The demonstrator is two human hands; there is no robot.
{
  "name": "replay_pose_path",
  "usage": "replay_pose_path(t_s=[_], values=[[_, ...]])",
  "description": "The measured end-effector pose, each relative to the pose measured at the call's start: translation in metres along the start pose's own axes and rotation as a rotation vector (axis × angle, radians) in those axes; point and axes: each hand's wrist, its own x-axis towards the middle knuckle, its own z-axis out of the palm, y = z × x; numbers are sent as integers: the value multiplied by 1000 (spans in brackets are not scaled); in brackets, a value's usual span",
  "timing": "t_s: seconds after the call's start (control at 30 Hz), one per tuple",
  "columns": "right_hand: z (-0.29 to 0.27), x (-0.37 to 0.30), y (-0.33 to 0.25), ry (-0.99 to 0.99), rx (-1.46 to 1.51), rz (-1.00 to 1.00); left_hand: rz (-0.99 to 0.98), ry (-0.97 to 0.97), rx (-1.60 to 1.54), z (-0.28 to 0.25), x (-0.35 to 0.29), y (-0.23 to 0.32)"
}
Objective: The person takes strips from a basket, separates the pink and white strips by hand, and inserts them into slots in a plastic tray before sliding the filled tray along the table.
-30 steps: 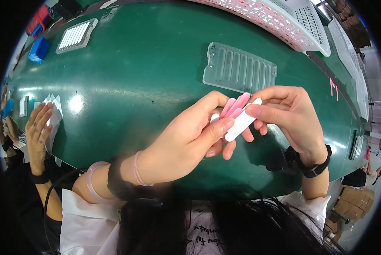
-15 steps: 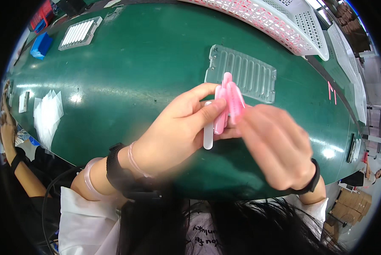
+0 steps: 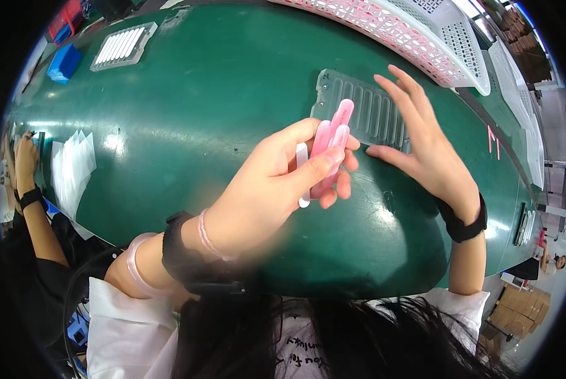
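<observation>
My left hand [image 3: 267, 167] is closed around a small bunch of pink strips [image 3: 322, 140]. They are slim and flat with rounded ends, and my thumb presses across them. A white strip [image 3: 302, 154] of similar shape sits in the same grip, on the left side of the bunch. My right hand [image 3: 439, 161] is raised, empty, with fingers apart. It is beside a clear slotted tray [image 3: 362, 100] and hides that tray's right end. The tray has several long rounded grooves and lies on the green table just beyond the bunch.
A white perforated basket [image 3: 415, 47] with pink contents stands at the far right. Another slotted tray [image 3: 123, 45] holding white strips lies far left, beside a blue stack [image 3: 63, 63]. Clear plastic bags [image 3: 72, 174] lie near a co-worker's hand [image 3: 27, 158]. Two pink strips [image 3: 494, 144] lie right.
My right hand has left the pink strips, moved up and right toward the clear tray, and opened. My left hand still holds the bunch, now turned slightly. The co-worker's hand has moved.
</observation>
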Motion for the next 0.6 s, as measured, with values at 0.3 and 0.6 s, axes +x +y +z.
replay_pose_path(t_s=[0.3, 0.6], values=[[-7, -16, -16, -72, -102, 28, -22, 37, 19, 0, 0, 1], [9, 0, -24, 28, 1271, 266, -146, -31, -21, 5, -2, 15]])
